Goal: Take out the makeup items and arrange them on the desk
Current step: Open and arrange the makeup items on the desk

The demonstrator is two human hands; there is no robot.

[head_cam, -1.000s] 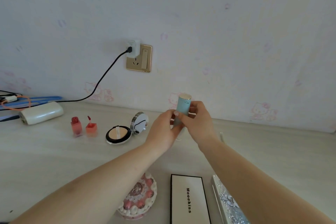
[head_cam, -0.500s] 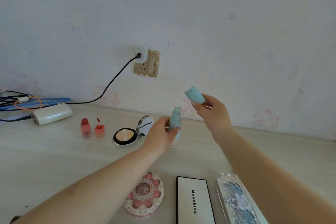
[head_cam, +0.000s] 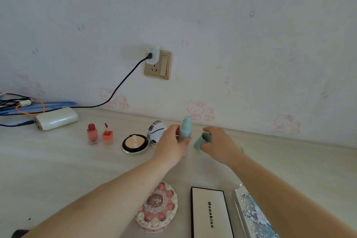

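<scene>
Head view, looking down over a pale desk (head_cam: 58,170) set against a wall.

Item in hand: a teal pump bottle (head_cam: 184,131), upright, cap off, nozzle bare at the top. It stands at the back of the desk, near the wall and just right of the compact. The left hand (head_cam: 172,146) is wrapped round its lower body, fingers closed on it; whether the base already rests on the desk is hidden by the hand.

Cap: a teal cap (head_cam: 201,141), tilted, pinched in the closed fingers of the right hand (head_cam: 220,145), just beside the bottle and low over the desk.

Already laid out, left to right: two small red lip tints (head_cam: 99,134), one open with its wand standing up; an open powder compact (head_cam: 136,143) with its mirror lid raised.

Near edge, unopened: a round cake-shaped box (head_cam: 157,210), a flat white palette box (head_cam: 209,212), a glittery silver case (head_cam: 251,216).

Other: a white power bank (head_cam: 56,119) and cables at far left; a wall socket (head_cam: 158,64) with a charger plugged in.

Handling, judged: the bottle looks a light, rigid plastic, smooth and likely slippery, tall and narrow, so easy to tip. Best held round the body, well below the pump, and let go only once it stands flat. The cap is light and hollow and may roll if laid on its side; standing it on its open end beside the bottle would suit.
</scene>
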